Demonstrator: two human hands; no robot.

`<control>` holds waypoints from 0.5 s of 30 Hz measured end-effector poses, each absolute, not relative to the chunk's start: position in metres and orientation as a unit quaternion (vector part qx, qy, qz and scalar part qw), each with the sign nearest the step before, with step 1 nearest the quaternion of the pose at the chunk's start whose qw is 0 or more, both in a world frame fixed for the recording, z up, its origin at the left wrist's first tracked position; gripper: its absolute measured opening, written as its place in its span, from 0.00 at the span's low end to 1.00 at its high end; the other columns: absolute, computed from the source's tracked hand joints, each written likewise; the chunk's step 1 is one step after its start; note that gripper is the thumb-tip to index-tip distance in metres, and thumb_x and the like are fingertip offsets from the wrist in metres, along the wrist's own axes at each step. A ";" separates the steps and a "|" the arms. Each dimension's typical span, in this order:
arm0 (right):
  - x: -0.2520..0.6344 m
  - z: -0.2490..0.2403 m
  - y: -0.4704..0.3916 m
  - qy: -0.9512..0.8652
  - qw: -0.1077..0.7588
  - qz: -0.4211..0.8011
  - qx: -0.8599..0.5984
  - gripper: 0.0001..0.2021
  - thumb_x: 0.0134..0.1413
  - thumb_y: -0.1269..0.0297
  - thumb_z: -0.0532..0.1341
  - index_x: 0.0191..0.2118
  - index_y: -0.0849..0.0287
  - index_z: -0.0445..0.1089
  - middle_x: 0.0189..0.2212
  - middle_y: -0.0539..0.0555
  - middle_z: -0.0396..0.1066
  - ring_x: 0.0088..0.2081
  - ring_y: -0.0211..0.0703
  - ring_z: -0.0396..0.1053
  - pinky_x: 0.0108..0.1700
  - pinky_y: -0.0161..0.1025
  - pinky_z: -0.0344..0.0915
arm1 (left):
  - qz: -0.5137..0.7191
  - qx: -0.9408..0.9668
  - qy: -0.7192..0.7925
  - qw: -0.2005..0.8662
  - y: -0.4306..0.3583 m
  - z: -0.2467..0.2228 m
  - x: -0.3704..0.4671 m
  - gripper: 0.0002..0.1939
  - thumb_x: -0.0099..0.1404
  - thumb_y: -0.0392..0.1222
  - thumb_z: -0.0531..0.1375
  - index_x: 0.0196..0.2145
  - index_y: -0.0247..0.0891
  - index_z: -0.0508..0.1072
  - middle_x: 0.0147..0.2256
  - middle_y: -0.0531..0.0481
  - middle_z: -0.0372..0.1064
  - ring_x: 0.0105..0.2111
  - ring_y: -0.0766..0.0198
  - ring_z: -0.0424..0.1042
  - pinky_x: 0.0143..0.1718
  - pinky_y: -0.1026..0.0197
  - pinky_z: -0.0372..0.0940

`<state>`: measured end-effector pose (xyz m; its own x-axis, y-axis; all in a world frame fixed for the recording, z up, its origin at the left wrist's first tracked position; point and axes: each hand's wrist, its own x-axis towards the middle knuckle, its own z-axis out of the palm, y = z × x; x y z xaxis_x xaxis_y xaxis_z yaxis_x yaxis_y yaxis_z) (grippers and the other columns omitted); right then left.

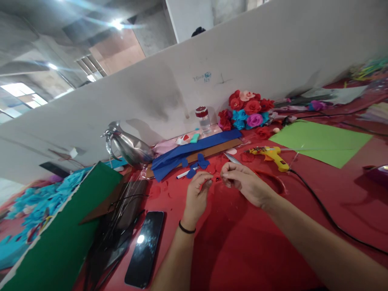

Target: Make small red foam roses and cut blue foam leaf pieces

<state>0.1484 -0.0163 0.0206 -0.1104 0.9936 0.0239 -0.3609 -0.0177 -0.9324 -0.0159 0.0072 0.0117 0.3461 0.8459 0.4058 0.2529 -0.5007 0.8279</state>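
Note:
My left hand (197,198) is over the red table, thumb and fingertips closed in a pinch. Facing it, my right hand (244,184) also has its fingers pinched together. Whatever either pinch holds is too small to make out; a tiny dark speck shows between the hands. Just beyond them are loose red paper petals (214,165), cut blue paper pieces (203,162) and a white pen (183,174). Scissors (233,158) lie behind my right hand, partly covered by it. To their right rests a yellow glue gun (271,154) with a black cord.
A black phone (144,248) lies left of my left forearm, near a green board (69,226). Blue crepe paper (169,161), a metal jug (130,143), a red-lidded jar (203,119) and paper roses (251,107) stand along the white partition. Green paper (321,141) lies right.

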 end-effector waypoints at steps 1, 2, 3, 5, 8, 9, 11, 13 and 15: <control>0.148 0.021 -0.016 -0.428 0.555 0.609 -0.371 0.06 0.45 0.61 0.61 0.26 0.56 0.65 0.21 0.46 0.58 0.25 0.36 0.54 0.30 0.37 0.52 | 0.439 0.746 0.367 0.340 0.007 0.012 -0.016 0.07 0.66 0.38 0.55 0.32 0.38 0.72 0.35 0.46 0.69 0.37 0.63 0.69 0.40 0.61 0.64; 0.147 0.021 -0.017 -0.433 0.551 0.606 -0.376 0.06 0.45 0.61 0.62 0.27 0.56 0.66 0.22 0.46 0.59 0.25 0.36 0.54 0.30 0.37 0.52 | 0.439 0.746 0.367 0.342 0.007 0.012 -0.016 0.07 0.66 0.38 0.55 0.32 0.38 0.72 0.35 0.46 0.69 0.37 0.63 0.69 0.40 0.61 0.64; 0.147 0.022 -0.017 -0.441 0.546 0.601 -0.383 0.06 0.44 0.61 0.63 0.28 0.56 0.66 0.23 0.46 0.60 0.26 0.36 0.54 0.31 0.37 0.52 | 0.439 0.746 0.365 0.343 0.007 0.012 -0.015 0.07 0.66 0.38 0.55 0.32 0.38 0.72 0.35 0.46 0.69 0.36 0.63 0.69 0.40 0.61 0.64; 0.146 0.025 -0.018 -0.458 0.536 0.591 -0.391 0.07 0.42 0.62 0.64 0.27 0.56 0.66 0.23 0.46 0.60 0.26 0.36 0.54 0.31 0.37 0.53 | 0.437 0.748 0.359 0.348 0.007 0.013 -0.014 0.07 0.66 0.38 0.55 0.31 0.38 0.72 0.34 0.47 0.69 0.36 0.63 0.68 0.39 0.61 0.64; 0.146 0.026 -0.019 -0.460 0.538 0.594 -0.382 0.08 0.40 0.62 0.65 0.23 0.57 0.65 0.22 0.46 0.60 0.26 0.36 0.54 0.31 0.37 0.52 | 0.436 0.748 0.356 0.351 0.007 0.013 -0.013 0.07 0.66 0.38 0.54 0.31 0.38 0.71 0.34 0.47 0.69 0.35 0.64 0.68 0.39 0.62 0.64; 0.147 0.025 -0.019 -0.452 0.542 0.601 -0.375 0.08 0.41 0.63 0.64 0.23 0.57 0.64 0.21 0.46 0.59 0.25 0.36 0.54 0.31 0.37 0.53 | 0.437 0.748 0.357 0.350 0.008 0.012 -0.013 0.07 0.66 0.37 0.54 0.31 0.37 0.71 0.34 0.47 0.69 0.35 0.64 0.68 0.39 0.62 0.64; 0.148 0.023 -0.017 -0.437 0.547 0.612 -0.368 0.07 0.43 0.62 0.63 0.23 0.56 0.64 0.20 0.46 0.60 0.25 0.36 0.55 0.31 0.37 0.53 | 0.435 0.751 0.358 0.344 0.008 0.011 -0.014 0.08 0.66 0.37 0.54 0.31 0.37 0.71 0.34 0.47 0.68 0.35 0.64 0.68 0.39 0.61 0.64; 0.149 0.020 -0.016 -0.433 0.538 0.614 -0.382 0.07 0.46 0.61 0.61 0.24 0.57 0.65 0.20 0.47 0.61 0.25 0.36 0.57 0.30 0.37 0.52 | 0.434 0.759 0.355 0.330 0.009 0.010 -0.015 0.08 0.66 0.37 0.54 0.31 0.37 0.71 0.34 0.47 0.69 0.35 0.64 0.68 0.38 0.61 0.64; 0.150 0.019 -0.015 -0.443 0.517 0.610 -0.406 0.08 0.48 0.59 0.61 0.24 0.57 0.66 0.21 0.48 0.61 0.25 0.37 0.57 0.30 0.38 0.53 | 0.434 0.773 0.347 0.306 0.011 0.008 -0.016 0.08 0.67 0.37 0.54 0.32 0.37 0.72 0.34 0.47 0.69 0.35 0.64 0.68 0.38 0.61 0.63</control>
<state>0.1496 -0.0148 0.0191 -0.1364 0.9899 -0.0377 -0.2714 -0.0739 -0.9596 -0.0161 0.0106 0.0079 0.3821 0.8023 0.4586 0.2702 -0.5716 0.7748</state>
